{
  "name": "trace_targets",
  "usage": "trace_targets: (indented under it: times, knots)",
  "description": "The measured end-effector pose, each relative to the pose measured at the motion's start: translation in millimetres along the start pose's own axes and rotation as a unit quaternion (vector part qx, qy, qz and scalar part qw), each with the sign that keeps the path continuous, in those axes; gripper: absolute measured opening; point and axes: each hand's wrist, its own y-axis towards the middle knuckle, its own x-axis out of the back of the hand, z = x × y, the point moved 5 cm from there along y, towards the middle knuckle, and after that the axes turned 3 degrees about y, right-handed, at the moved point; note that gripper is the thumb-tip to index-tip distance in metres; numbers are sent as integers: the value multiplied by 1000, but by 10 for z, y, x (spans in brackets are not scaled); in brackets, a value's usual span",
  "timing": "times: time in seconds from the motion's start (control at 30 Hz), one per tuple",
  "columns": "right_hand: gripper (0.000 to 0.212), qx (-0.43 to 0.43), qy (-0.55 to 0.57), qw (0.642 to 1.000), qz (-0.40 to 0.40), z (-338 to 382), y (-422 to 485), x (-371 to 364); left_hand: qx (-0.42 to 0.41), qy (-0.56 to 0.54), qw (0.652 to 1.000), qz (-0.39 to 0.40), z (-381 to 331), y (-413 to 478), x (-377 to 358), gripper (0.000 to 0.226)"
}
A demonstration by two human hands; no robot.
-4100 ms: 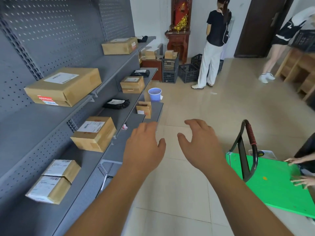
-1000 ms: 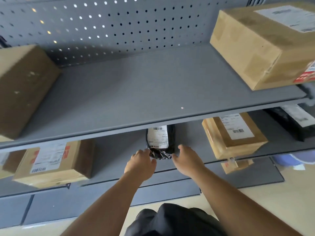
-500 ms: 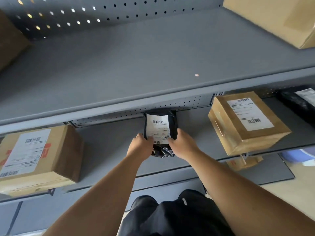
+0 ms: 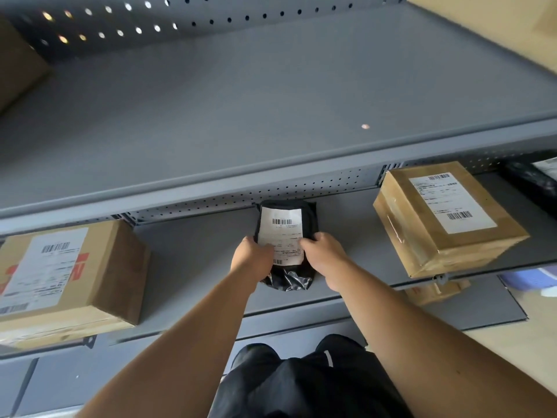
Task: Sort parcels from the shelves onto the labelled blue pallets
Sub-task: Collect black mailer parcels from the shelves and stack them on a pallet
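Left hand (image 4: 252,260), right hand (image 4: 325,257) grip black parcel (image 4: 287,280) | left box (image 4: 60,276), right box (image 4: 446,218) well apart

Both bare forearms reach forward and converge, left hand (image 4: 251,257) and right hand (image 4: 325,254) side by side, backs up, fingers curled, each gripping one side of the black parcel (image 4: 289,280), thumbs on its top.
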Motion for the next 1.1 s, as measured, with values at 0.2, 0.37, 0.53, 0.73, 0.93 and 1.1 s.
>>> trace_targets:
  times: [0.2, 0.37, 0.53, 0.73, 0.93, 1.1]
  knots:
    - [21, -139, 100, 985, 2, -72, -223, 94, 28, -43, 998, 35, 34, -372, 145, 30]
    - [16, -171, 110, 978, 41, 117, -538, 113, 62, -103, 992, 32, 13, -702, 339, 25]
    - [8, -131, 65, 988, 42, 408, -813, 207, 91, -174, 980, 22, -33, -949, 558, 24]
    - [7, -114, 80, 987, 84, 537, -1022, 171, 109, -219, 970, 7, -8, -1192, 683, 38]
    - [15, -79, 64, 986, 131, 629, -1056, 157, 134, -290, 947, -7, 59, -1472, 721, 51]
    - [31, -39, 33, 981, 188, 743, -1145, 94, 153, -354, 920, -73, 113, -1780, 811, 35]
